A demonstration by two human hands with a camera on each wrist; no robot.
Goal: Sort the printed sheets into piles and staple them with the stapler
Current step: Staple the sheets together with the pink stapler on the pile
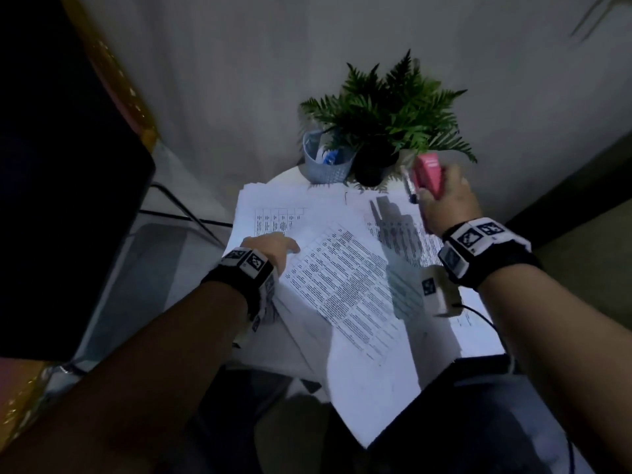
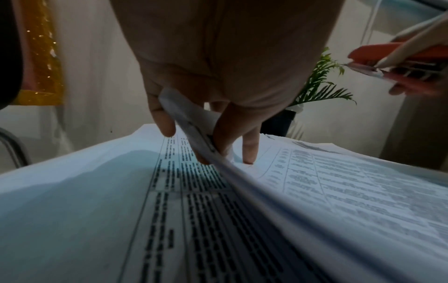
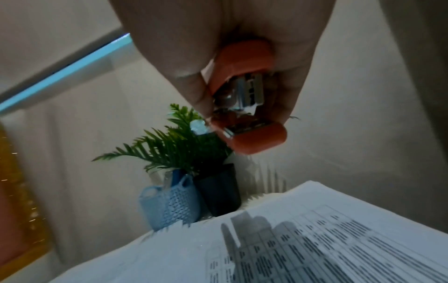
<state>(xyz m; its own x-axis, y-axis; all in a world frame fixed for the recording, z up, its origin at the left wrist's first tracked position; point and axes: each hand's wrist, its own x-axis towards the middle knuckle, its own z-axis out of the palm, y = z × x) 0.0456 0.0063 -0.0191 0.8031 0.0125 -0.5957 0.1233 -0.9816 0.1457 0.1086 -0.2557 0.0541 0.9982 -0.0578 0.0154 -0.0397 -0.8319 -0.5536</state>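
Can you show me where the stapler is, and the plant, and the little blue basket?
stapler [image 3: 244, 63], right wrist view, on its orange top.
plant [image 1: 383, 107], head view, on its green fronds.
blue basket [image 3: 174, 208], right wrist view, on its woven wall.

**Tight at the back, open above the paper**

At the far edge, the fern pot [image 1: 372, 165] and blue woven basket [image 1: 326, 162] stand touching, blocking your reach there. Printed sheets [image 1: 342, 275] cover nearly the whole table. Your right hand [image 1: 448, 203], holding the stapler [image 1: 427, 172], hangs in free air just beside the fronds.
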